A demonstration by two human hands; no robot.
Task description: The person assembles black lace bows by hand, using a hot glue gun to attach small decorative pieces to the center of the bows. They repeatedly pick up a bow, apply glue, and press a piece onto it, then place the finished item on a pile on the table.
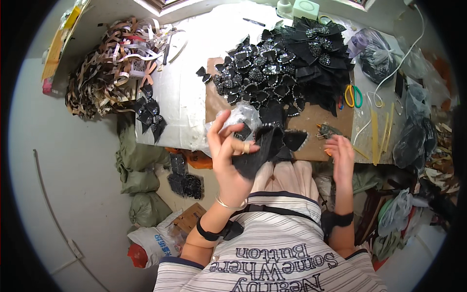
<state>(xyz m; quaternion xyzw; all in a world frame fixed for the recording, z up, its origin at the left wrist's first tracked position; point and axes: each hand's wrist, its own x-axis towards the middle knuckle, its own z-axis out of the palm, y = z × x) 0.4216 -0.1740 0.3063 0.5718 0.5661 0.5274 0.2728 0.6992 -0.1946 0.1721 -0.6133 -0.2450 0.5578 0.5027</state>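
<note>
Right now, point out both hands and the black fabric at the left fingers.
Left hand (228, 168): head view, below the fingers.
Right hand (343, 158): head view, mid-hand.
Black fabric (262, 150): head view, its broad middle.

A wide fisheye camera, the left one of a pair on the person's head, is looking steeply down and a little forward. It is giving an upright view, not mirrored. The striped shirt (272, 228) is filling the lower middle, so the lens is facing it from near above. The left hand (231, 158) and the right hand (343, 158) are appearing somewhat farther, around the centre. The worktable (180, 112) is stretching away beyond them, toward the window frame (161, 5) at the upper rim. At left, the white wall (63, 146) is reaching the dark, round border.
</note>
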